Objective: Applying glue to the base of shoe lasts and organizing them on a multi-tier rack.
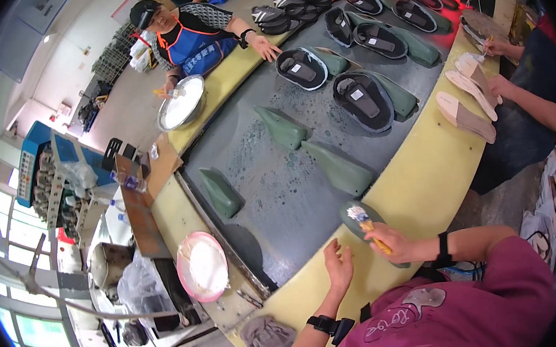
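Note:
My right hand [395,243] grips a brush [375,232] by its yellow handle. White paste coats its bristles, which lie over a dark green shoe last [350,215] at the yellow table edge, close to my body. Part of this last is hidden behind the hand and brush. To the left of it, my left hand [340,266] is raised with loosely bent fingers apart, holding nothing. Farther off on the grey belt lie more green lasts, one pointed last [339,167] being the nearest. A pink bowl [184,271] of white paste stands left of my left hand.
Shoe uppers [363,102] sit beside green lasts farther along the grey belt [251,169]. Across it, a co-worker in a blue apron [196,51] has a metal bowl [203,107] of paste. Another person at right handles insoles [470,118]. A grey cloth [267,340] lies lower left.

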The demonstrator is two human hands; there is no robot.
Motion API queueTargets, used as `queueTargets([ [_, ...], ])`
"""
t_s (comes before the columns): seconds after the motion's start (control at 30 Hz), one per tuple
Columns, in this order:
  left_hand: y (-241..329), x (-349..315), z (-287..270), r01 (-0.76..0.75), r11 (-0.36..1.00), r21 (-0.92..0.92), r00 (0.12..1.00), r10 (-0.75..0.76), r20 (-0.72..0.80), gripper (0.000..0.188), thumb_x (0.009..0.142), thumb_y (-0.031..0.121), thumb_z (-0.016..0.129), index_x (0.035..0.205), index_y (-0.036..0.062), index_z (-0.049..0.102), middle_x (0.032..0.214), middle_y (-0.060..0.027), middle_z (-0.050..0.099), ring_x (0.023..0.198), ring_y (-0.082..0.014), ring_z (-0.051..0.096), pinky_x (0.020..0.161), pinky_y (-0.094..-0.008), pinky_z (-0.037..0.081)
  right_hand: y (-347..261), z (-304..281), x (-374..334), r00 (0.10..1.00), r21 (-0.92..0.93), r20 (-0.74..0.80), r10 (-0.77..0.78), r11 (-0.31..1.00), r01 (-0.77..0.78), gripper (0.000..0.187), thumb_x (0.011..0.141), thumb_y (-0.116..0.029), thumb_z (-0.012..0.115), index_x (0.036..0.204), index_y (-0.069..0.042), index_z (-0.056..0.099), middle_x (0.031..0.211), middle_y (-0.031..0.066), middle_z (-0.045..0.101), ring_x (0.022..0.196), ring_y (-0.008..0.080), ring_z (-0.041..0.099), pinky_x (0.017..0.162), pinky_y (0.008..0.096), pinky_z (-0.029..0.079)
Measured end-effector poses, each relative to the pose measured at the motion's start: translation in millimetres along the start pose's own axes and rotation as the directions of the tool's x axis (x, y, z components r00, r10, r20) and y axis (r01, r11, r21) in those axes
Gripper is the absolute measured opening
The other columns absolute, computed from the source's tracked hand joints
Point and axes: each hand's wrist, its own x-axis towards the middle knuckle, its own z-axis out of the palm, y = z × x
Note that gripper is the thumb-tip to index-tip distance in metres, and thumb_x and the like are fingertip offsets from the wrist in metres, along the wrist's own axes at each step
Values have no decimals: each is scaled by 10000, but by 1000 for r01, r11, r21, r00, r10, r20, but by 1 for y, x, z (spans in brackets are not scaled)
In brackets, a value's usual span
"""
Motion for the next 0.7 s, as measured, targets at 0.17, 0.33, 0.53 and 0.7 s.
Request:
queueTargets([
  [0.17, 6, -29, 52, -156, 988, 20, 982, 153, 114, 653, 755, 172, 664, 1260, -66, 326, 1204, -259, 395, 1080, -376, 452, 869, -399, 431, -2, -1, 11, 995, 29, -31, -92, 995, 93, 224, 824, -81, 569, 1035, -41, 504, 1045, 171, 554, 943, 344, 537, 797, 399, 441],
  [0.33, 6, -30, 69, -110, 987, 116, 994, 106, 34, 876, 664, 152, 688, 1339, -78, 178, 1278, -283, 312, 1138, -395, 417, 932, -401, 397, -7, -36, 17, 958, -38, -91, -272, 962, 270, 199, 804, -79, 595, 990, -40, 537, 934, 132, 607, 818, 324, 582, 726, 385, 470],
  [0.53, -22, -26, 1, 7, 997, 70, 988, -18, 154, 880, 655, 162, 665, 1370, -43, 195, 1188, -227, 516, 1105, -304, 510, 893, -376, 436, 14, -52, 10, 965, -18, -91, -244, 970, 244, 178, 775, -29, 627, 947, -36, 582, 847, 121, 633, 723, 273, 620, 640, 340, 494],
  [0.7, 21, -3, 15, 91, 866, 492, 989, -22, -144, 671, 632, 247, 666, 1191, -47, 440, 1076, -282, 520, 1019, -424, 508, 892, -425, 422, -7, -58, 12, 989, 142, -68, -130, 980, 139, 174, 809, -32, 597, 982, -27, 591, 836, 133, 640, 707, 238, 643, 622, 307, 504],
])
